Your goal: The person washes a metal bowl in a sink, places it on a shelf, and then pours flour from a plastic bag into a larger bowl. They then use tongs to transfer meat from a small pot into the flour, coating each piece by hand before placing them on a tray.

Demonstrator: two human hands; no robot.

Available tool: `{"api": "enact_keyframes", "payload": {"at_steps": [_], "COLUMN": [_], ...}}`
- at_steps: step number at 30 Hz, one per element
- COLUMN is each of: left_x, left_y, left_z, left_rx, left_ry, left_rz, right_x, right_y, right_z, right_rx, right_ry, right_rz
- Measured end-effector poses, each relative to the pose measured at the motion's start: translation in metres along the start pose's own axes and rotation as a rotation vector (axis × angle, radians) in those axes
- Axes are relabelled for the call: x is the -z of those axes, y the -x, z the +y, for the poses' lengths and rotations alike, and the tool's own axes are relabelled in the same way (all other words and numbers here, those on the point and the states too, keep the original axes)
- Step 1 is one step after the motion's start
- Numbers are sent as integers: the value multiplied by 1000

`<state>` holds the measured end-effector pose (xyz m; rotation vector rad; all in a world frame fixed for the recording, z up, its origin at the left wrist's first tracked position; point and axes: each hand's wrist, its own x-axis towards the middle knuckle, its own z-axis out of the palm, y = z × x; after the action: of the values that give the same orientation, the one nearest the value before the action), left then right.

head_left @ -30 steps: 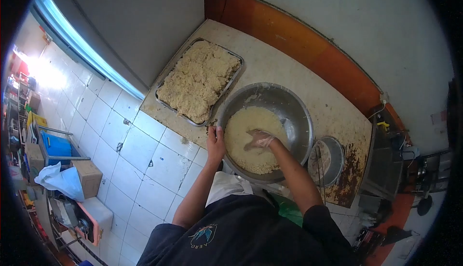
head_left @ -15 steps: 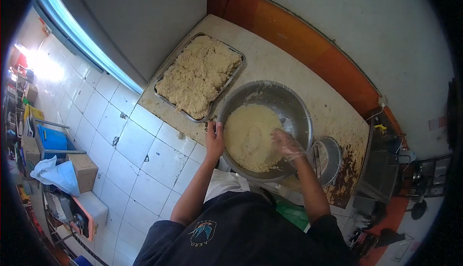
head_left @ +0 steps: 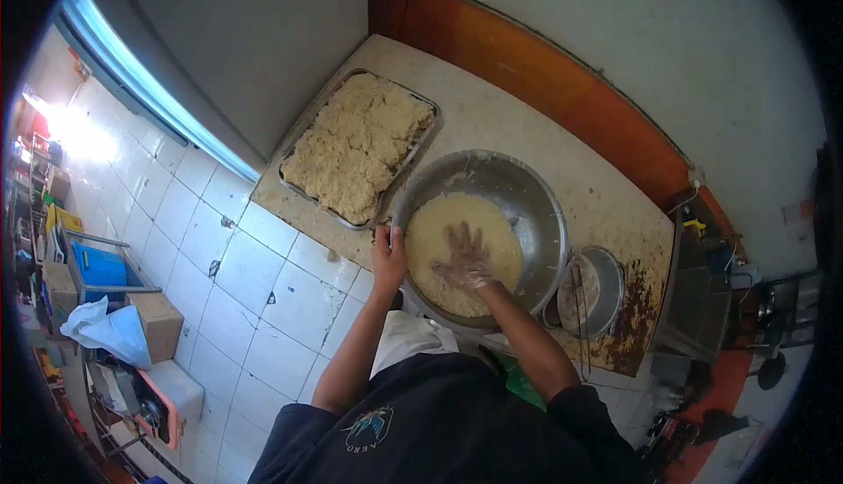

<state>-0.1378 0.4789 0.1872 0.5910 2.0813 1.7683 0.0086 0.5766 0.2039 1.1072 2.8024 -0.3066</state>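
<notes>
A large metal bowl (head_left: 540, 231) stands on the worn table and holds pale yellow crumbs (head_left: 494, 219). My bare left hand (head_left: 388, 256) is closed on the bowl's left rim, thumb up against the edge. In a clear plastic glove, my right hand (head_left: 465, 257) lies flat on the crumbs with its fingers spread. Left of the bowl is a metal tray (head_left: 411, 157) heaped with crumb-covered food (head_left: 360, 143); what lies under the crumbs is hidden.
A smaller metal pot (head_left: 608, 284) with pale contents and a thin wire-like handle stands right of the bowl. The table (head_left: 518, 115) meets an orange-banded wall (head_left: 562, 80). Tiled floor (head_left: 255, 282) lies to the left, with a cardboard box (head_left: 156, 326) and a blue container (head_left: 98, 260).
My right hand has moved left from the bowl's right side to the middle of the crumbs, and its fingers are now spread. My left hand keeps the rim.
</notes>
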Motion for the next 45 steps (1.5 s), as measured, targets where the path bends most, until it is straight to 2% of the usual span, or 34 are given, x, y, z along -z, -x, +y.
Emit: {"api": "enact_keyframes", "payload": {"at_steps": [2,3,5,7,9,11,12,14,17,21,23,24,26,28,29,30,31,32,36,37,38,39,43,45], "left_x": [3,4,2,0,3,7,8,4,4,7,5,9,12,14,21,28,33,41,89,101,114,126,179,205], "left_y": [8,10,12,12,10,11,11,9,8,4,-2,-1,4,-9,-7,-4,-4,-5,1,3,6,10,43,70], "left_z": [4,8,0,-1,5,10,13,3,-1,3,3,2,-7,-4,4,9,-2,-3,-22,-30,-36,-41,-100,-123], "left_rx": [27,31,21,-4,51,34,14,15,23,6,31,74,61,29,85,144,264,256,294,313,267,217,313,281], "left_ry": [-32,-37,-8,24,12,-18,-46,-31,-38,-3,-13,-32,-27,-10,64,137,268,275,183,149,90,33,-128,-359], "left_rz": [-7,-1,17,12,-3,0,-3,1,-22,-42,-99,-141,-147,-132,-152,-176,-219,-207,-175,-153,-112,-71,7,42], "right_x": [4,-19,-83,-39,-7,4,9,24,54,63,74,79,103,87,86,85,104,126,176,184,190,194,188,169], "right_y": [-7,-17,-41,-39,-38,-32,-30,-17,-2,12,10,10,14,5,4,5,6,2,-34,-48,-64,-83,-181,-238], "right_z": [17,39,85,61,52,62,67,72,59,60,61,61,48,70,69,68,58,47,-5,-15,-24,-35,-79,-95], "right_rx": [71,84,-119,-189,-242,-67,-67,-198,-194,-220,-120,-116,-255,-182,-134,-131,-203,-269,-257,-247,-236,-167,-32,-46], "right_ry": [-270,-269,-321,-382,-437,-630,-629,-1129,-1268,-1220,-976,-976,-700,-825,-950,-950,-1077,-1201,-1229,-1341,-1453,-1433,-1549,-1670], "right_rz": [169,163,-129,-165,-203,-130,-129,-202,-98,51,138,137,198,254,289,281,243,205,231,186,142,136,137,177]}}
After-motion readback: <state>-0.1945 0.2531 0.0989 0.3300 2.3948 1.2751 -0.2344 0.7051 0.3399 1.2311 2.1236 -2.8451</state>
